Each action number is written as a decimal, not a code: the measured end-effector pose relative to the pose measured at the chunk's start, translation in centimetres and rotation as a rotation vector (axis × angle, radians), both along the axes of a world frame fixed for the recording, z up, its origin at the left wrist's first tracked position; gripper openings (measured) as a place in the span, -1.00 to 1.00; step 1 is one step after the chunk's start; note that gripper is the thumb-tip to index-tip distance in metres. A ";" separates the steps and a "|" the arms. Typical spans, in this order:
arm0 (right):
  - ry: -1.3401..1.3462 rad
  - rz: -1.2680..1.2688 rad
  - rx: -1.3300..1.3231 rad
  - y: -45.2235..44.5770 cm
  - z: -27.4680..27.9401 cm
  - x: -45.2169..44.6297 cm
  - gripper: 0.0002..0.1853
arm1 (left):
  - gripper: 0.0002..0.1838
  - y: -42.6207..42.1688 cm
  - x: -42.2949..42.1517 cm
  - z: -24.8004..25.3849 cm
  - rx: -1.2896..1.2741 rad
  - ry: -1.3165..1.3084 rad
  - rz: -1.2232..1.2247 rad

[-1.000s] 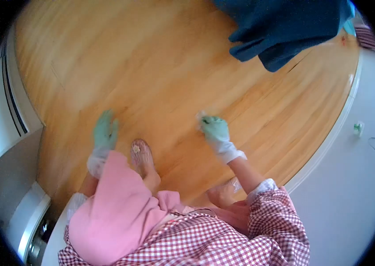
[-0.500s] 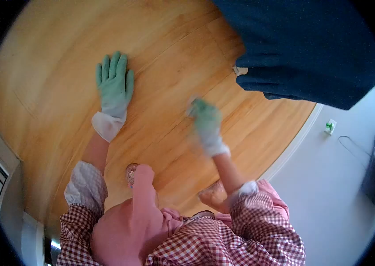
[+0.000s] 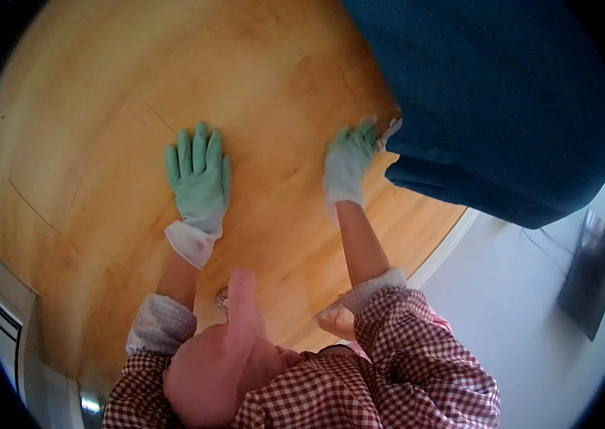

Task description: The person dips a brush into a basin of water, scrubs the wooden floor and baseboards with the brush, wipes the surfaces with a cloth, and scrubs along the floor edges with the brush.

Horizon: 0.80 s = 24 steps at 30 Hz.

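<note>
My left hand (image 3: 201, 179), in a green rubber glove with a white cuff, lies flat on the wood-look floor (image 3: 274, 207), fingers stretched out. My right hand (image 3: 349, 161), gloved the same way, is farther right on the floor with its fingers curled down. A small pale bit shows at its fingertips; what it is cannot be made out. Just right of these fingers hangs the edge of a dark blue fabric cover (image 3: 488, 107). A pale piece (image 3: 391, 134) sticks out from under that cover, close to the right hand.
A white baseboard (image 3: 447, 247) and pale wall run along the right. On the wall is a dark flat screen (image 3: 588, 275) with a cable. Grey-framed edging (image 3: 2, 286) stands at the left. My knee (image 3: 209, 372) and feet are below, on the floor.
My right hand has moved forward and right, up to the blue cover's edge. The left hand stays flat, appearing lower and slightly right as the view shifts.
</note>
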State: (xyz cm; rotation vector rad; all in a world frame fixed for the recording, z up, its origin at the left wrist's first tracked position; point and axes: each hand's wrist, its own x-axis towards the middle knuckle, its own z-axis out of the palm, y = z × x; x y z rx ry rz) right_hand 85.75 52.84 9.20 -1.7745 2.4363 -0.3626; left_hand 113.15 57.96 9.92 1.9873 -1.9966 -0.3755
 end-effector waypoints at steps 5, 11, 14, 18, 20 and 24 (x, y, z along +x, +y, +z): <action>0.147 0.299 0.066 -10.0 1.4 8.8 -0.28 | -0.48 -1.6 1.6 1.2 0.012 0.012 -0.019; -0.097 -0.133 0.327 -15.7 5.3 -0.9 -0.29 | -0.48 -1.4 1.4 1.8 0.011 0.050 -0.004; -0.165 -0.085 0.239 -19.4 4.7 -1.7 -0.31 | -0.48 -1.6 1.0 2.0 0.007 0.057 -0.019; -0.186 0.043 0.147 -20.5 5.3 -1.1 -0.34 | -0.48 -2.0 1.4 2.2 -0.018 0.072 0.011; -0.077 0.235 0.098 -16.1 5.4 -0.3 -0.35 | -0.48 -0.9 1.1 2.8 -0.017 0.083 -0.006; 0.129 0.612 0.007 -7.7 1.9 2.5 -0.38 | -0.48 -1.3 1.4 2.3 -0.046 0.091 0.019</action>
